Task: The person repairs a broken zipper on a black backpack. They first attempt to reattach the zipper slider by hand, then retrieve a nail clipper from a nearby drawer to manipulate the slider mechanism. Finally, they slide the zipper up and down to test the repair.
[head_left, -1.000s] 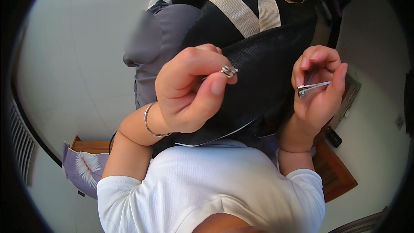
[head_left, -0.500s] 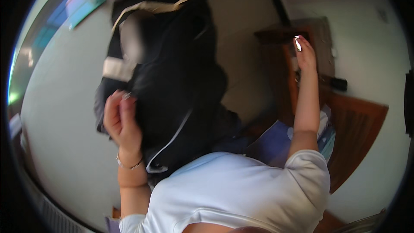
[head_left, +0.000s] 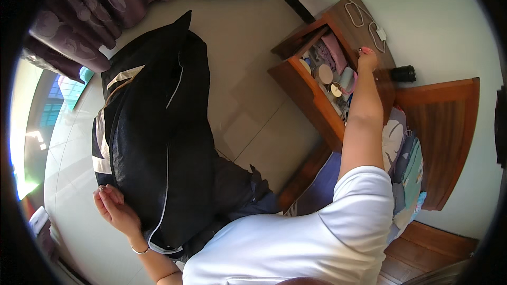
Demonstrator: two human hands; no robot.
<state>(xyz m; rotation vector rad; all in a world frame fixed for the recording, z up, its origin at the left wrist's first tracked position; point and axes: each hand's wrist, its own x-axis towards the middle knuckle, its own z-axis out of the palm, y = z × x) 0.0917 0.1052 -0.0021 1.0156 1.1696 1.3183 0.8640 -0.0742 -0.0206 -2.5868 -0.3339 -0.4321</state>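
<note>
Drawer (head_left: pixel 311 103) no longer blurred, right hand (head_left: pixel 368 62) nearby curled, grip unclear, left hand (head_left: pixel 117 211) pinching small metal piece (head_left: pixel 101 188)

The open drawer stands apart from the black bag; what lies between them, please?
Tiled floor, partly in shadow, lies between the black bag and the open drawer in the head view.

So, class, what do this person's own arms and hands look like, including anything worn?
A plain white short sleeve ends above the right elbow; a thin silvery bracelet circles the left wrist. The left hand and right hand are gloveless.
</note>
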